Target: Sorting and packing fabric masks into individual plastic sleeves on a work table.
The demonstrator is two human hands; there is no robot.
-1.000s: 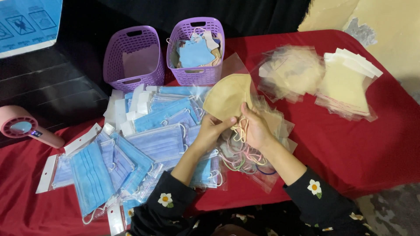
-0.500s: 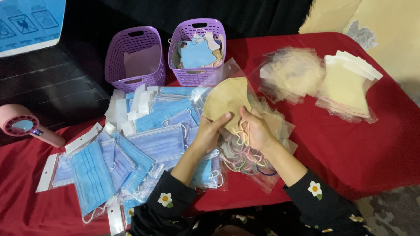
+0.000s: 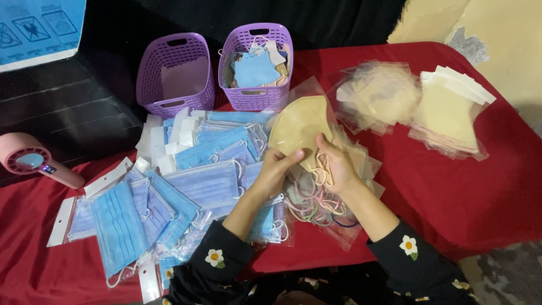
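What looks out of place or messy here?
Blue masks lie in a loose overlapping sprawl, not stacked. One purple basket is empty; the other basket holds mixed masks. Nothing looks damaged.

**Around the filled basket**

Filled purple basket (image 3: 257, 85) sits at the red cloth's (image 3: 451, 186) far edge. Empty basket (image 3: 176, 73) just left of it. Blue masks (image 3: 186, 186) sprawl below-left, pink fan (image 3: 34, 161) far left, bagged beige masks (image 3: 446, 110) off right.
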